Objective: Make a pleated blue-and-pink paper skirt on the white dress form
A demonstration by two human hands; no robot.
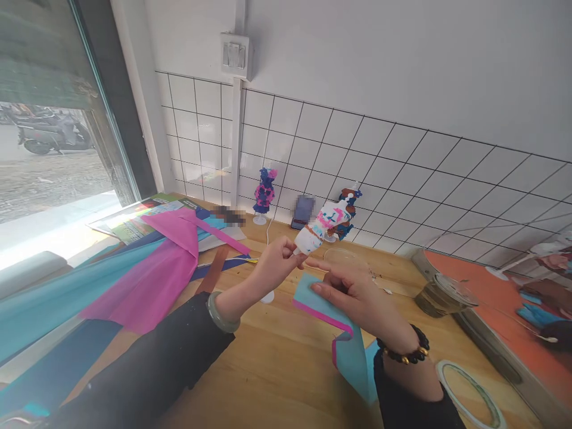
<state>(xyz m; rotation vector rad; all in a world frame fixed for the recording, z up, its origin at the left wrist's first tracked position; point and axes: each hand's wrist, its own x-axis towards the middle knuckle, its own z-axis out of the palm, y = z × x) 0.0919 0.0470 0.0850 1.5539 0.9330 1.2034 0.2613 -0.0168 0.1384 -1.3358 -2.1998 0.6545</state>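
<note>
My left hand [276,263] pinches the lower end of a small white dress form [329,219] marked with pink and blue patches. It is tilted to the upper right, above the table. My right hand [360,292] grips a light blue crepe paper strip [319,302] with a pink edge, its thumb on top. The index finger points toward the base of the dress form. From that hand the strip hangs folded down to the table, partly hidden by the wrist. A white round base [267,296] shows below my left hand.
Pink crepe paper [174,262] and blue sheets lie at the left. Two decorated figures, one blue and pink [264,193], stand by the tiled wall near a phone [304,213]. A lidded cup [442,296] and a tape roll [469,393] are at the right.
</note>
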